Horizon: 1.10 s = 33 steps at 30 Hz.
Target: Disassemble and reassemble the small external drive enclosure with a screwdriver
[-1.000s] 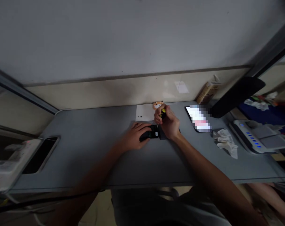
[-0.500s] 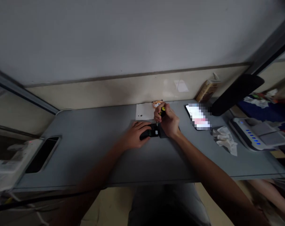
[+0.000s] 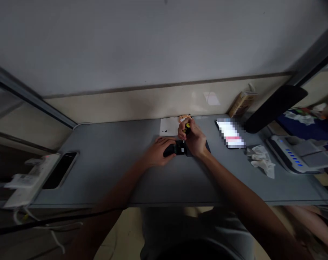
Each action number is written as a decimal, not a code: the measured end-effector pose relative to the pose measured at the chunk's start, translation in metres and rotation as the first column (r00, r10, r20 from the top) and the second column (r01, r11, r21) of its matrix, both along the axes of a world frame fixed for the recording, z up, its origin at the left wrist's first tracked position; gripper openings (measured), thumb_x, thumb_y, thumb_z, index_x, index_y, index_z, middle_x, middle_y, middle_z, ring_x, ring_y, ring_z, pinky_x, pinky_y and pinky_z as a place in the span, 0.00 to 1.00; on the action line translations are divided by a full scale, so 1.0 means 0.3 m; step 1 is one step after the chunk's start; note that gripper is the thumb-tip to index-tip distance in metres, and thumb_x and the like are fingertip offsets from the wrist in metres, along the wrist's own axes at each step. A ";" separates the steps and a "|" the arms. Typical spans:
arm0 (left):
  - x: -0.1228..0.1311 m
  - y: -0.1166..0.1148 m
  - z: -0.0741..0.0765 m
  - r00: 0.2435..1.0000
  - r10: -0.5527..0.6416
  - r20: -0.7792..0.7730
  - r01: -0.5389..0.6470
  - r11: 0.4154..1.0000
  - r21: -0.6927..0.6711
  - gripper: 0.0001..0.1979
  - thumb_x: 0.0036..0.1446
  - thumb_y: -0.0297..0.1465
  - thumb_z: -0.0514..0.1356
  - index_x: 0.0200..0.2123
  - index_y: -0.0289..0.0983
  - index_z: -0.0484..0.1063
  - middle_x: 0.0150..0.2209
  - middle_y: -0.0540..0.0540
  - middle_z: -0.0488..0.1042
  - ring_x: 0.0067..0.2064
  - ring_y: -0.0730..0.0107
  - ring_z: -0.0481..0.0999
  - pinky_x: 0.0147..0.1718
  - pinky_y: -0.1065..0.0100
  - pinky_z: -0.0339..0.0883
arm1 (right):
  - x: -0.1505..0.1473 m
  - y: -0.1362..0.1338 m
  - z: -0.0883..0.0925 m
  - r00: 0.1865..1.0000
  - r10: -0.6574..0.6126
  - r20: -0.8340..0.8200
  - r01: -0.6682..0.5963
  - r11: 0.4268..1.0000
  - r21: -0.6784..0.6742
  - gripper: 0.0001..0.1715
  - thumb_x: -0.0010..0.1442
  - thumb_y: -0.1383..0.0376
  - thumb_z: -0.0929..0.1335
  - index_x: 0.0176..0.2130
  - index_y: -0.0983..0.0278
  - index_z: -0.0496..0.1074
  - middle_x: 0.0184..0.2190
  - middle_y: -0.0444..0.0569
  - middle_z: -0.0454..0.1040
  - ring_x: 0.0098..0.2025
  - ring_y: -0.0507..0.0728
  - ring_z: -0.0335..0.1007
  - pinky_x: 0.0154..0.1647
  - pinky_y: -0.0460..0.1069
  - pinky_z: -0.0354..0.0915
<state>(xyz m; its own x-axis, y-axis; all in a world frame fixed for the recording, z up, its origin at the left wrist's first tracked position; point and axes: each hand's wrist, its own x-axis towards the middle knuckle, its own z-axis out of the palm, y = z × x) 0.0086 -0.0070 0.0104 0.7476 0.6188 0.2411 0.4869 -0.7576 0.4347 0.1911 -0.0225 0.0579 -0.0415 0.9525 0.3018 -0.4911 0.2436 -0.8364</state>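
My right hand point(image 3: 194, 137) is closed in a fist around a screwdriver with a black and yellow handle point(image 3: 188, 127). Its thin shaft points down at a black device point(image 3: 181, 148) lying on the desk, which has a small white label. My left hand point(image 3: 160, 151) is wrapped over the left end of that device and presses it to the desktop. Part of the device is hidden under my right wrist, and the screwdriver's tip is too small to make out.
Behind the hands lie a white paper point(image 3: 167, 127) with small dark bits and an orange animal figure point(image 3: 184, 117). To the right are a lit phone point(image 3: 230, 133), crumpled tissue point(image 3: 261, 160), a carton point(image 3: 242, 104) and a black cylinder point(image 3: 276, 110). A dark phone point(image 3: 60, 170) lies left.
The view has shifted slightly, so the desk items sit a little further right. Both hands keep their hold on the device and the screwdriver.
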 end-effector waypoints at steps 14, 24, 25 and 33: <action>0.047 -0.014 -0.001 0.998 0.063 -0.018 -0.063 0.998 0.013 0.24 0.65 0.38 0.61 0.63 0.43 0.64 0.62 0.41 0.73 0.63 0.52 0.71 0.64 0.47 0.56 | 0.009 0.005 0.000 1.000 -0.020 0.013 0.020 0.998 -0.054 0.30 0.59 0.37 0.67 0.27 0.59 0.63 0.17 0.38 0.54 0.20 0.51 0.47 0.24 0.49 0.49; 0.040 -0.010 -0.017 0.998 0.065 -0.022 -0.065 0.998 0.015 0.24 0.66 0.40 0.60 0.63 0.44 0.66 0.62 0.41 0.73 0.64 0.50 0.70 0.64 0.47 0.56 | 0.011 0.008 -0.002 0.999 -0.034 -0.015 0.033 0.998 -0.056 0.31 0.62 0.37 0.65 0.27 0.59 0.63 0.19 0.39 0.53 0.20 0.50 0.48 0.22 0.49 0.50; 0.040 -0.010 -0.017 0.997 0.068 -0.020 -0.068 0.998 0.015 0.24 0.66 0.40 0.60 0.63 0.43 0.66 0.62 0.41 0.73 0.64 0.50 0.70 0.64 0.47 0.57 | 0.011 0.008 -0.003 0.999 -0.039 -0.011 0.038 0.998 -0.049 0.31 0.62 0.38 0.65 0.27 0.59 0.63 0.19 0.39 0.54 0.20 0.50 0.48 0.23 0.49 0.50; 0.040 -0.007 -0.022 0.998 0.063 -0.014 -0.063 0.997 0.035 0.24 0.66 0.41 0.60 0.62 0.41 0.67 0.62 0.40 0.73 0.64 0.52 0.70 0.66 0.48 0.55 | 0.005 0.002 -0.003 1.000 -0.024 -0.017 0.023 0.999 -0.037 0.29 0.63 0.39 0.65 0.27 0.59 0.63 0.18 0.39 0.53 0.20 0.50 0.48 0.23 0.49 0.51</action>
